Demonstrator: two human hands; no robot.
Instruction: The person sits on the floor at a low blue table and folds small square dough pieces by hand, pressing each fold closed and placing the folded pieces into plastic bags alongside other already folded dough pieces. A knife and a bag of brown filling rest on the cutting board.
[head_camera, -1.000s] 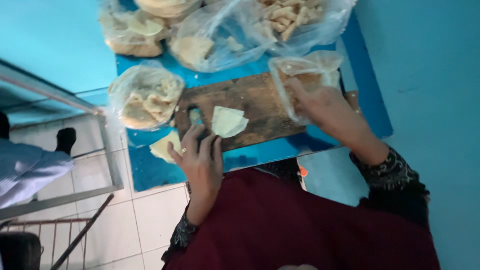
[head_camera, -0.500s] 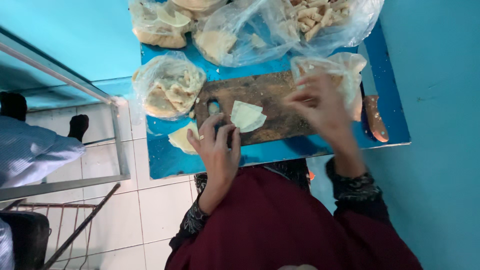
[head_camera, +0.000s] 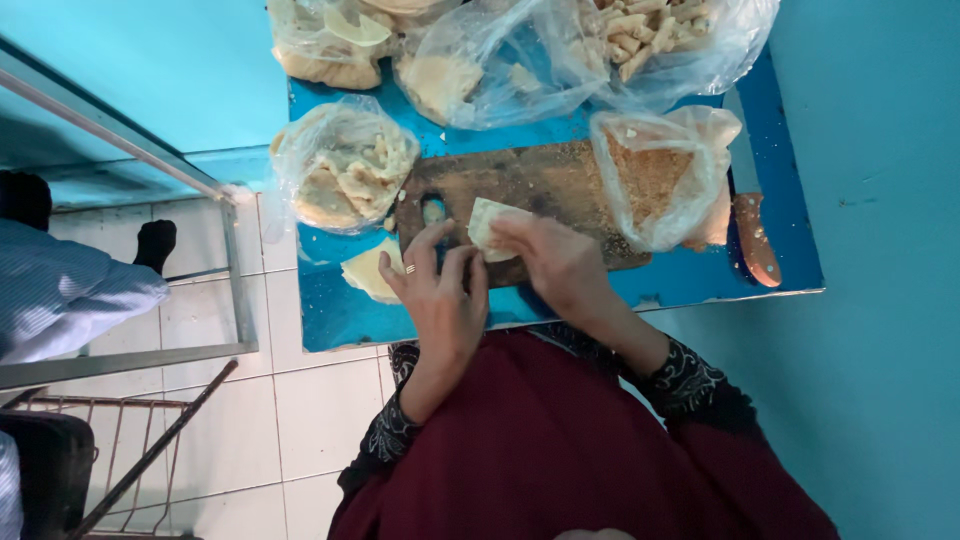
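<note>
Pale, floury dough is what both hands are on now: the right hand (head_camera: 560, 262) has come back from the plastic bags at the far side and closed its fingers over the folded dough sheet (head_camera: 492, 222), which lies at the near edge of the dark wooden board (head_camera: 540, 180). A moment ago that hand was up in the air by the crumb bag; now it pinches the sheet's edge, so the folding or filling work is back on the board. The left hand (head_camera: 440, 295) has barely shifted. It lies flat with fingers spread, a ring on one finger, fingertips touching the sheet's left side and holding nothing.

The board is worn and scuffed, with a hole near its left end. It sits on a glossy blue table (head_camera: 330, 320). Just left of the left hand lies a second pale wedge of dough (head_camera: 368, 270), soft and matte. Beyond, thin crinkled clear bags: one with sandy crumbs (head_camera: 655, 180) resting on the board's right end, one with folded pastry pieces (head_camera: 345, 165) at its left, more at the back. A brown-handled knife (head_camera: 752, 235) lies along the table's right side, well apart from both hands.
</note>
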